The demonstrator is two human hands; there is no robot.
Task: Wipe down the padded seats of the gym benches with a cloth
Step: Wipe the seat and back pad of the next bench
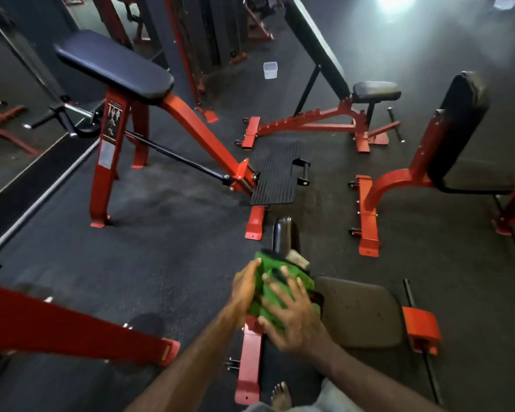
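Note:
A green cloth (275,273) is draped over the upright back pad (282,234) of the bench right below me. My left hand (246,285) grips the cloth's left side. My right hand (292,313) lies flat on the cloth with fingers spread, pressing it against the pad. The bench's dark seat pad (360,313) lies just right of my hands. Farther off stand a slanted blue-black pad (113,65) on a red frame, an incline bench (375,90) and an upright seat (461,120) at the right.
Red steel frames and feet ring me: a beam (72,325) at lower left, a ribbed black footplate (277,176) ahead, a base bar (367,215) to the right. A small clear tub (270,69) sits on the dark rubber floor. My bare foot (281,395) shows below.

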